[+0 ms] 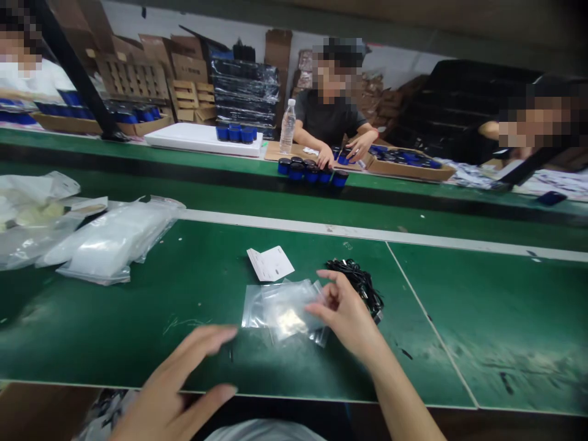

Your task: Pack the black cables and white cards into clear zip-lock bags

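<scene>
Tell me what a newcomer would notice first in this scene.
The bare hands come first: the right hand curls over a clear plastic bag on the green bench, with the open left hand nearer the camera. Just beyond lie black cables and a white card. Across the bench, a co-worker sits behind a row of blue jars.

On a green conveyor belt (138, 318), the right hand (346, 315) touches a clear plastic bag (280, 312). The open left hand (177, 383) hovers nearby. Beyond lie a white card (270, 263) and black cables (356, 285).
</scene>
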Demonstrator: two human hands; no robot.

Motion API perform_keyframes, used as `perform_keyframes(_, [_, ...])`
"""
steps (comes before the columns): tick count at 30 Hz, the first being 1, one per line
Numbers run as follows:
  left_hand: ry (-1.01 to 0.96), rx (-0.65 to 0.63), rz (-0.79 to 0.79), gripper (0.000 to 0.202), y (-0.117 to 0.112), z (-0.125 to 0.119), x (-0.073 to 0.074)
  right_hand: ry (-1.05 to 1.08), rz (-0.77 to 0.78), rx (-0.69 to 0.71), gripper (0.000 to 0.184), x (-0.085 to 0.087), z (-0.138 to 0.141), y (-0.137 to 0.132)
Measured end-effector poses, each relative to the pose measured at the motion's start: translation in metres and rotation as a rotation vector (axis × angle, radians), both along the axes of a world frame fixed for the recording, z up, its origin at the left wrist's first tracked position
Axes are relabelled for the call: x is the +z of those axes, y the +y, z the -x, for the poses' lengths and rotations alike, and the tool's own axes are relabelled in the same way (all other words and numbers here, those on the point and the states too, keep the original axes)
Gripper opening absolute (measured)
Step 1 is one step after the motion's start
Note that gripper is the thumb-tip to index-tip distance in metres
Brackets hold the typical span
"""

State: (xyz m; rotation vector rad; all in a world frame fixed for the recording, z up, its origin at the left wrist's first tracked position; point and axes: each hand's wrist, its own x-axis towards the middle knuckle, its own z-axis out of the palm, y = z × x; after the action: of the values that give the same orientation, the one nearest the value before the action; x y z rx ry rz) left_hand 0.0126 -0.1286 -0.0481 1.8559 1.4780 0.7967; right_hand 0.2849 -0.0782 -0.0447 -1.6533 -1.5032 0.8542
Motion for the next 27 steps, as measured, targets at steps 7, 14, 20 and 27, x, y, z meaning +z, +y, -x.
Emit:
perform_keyframes(7, [-0.074,-0.194,0.132,0.011,0.054,-0.075,0.025,0.609,0.158,0.196,0.022,0.016,0.012,-0.021])
perform_keyframes(14, [0.202,0.003,-0.231,0.024,0.048,-0.060,0.012,0.440,0.254,0.134,0.023,0.005,0.015,-0.020])
perform_keyframes(20, [0.039,-0.118,-0.027,0.028,0.029,-0.073,0.005,0.668,0.320,0.131,0.029,0.001,0.038,-0.017])
perform_keyframes(27, [0.000,-0.143,0.082,0.022,0.029,-0.075,0.007,0.647,0.315,0.165,0.026,-0.002,0.041,-0.022])
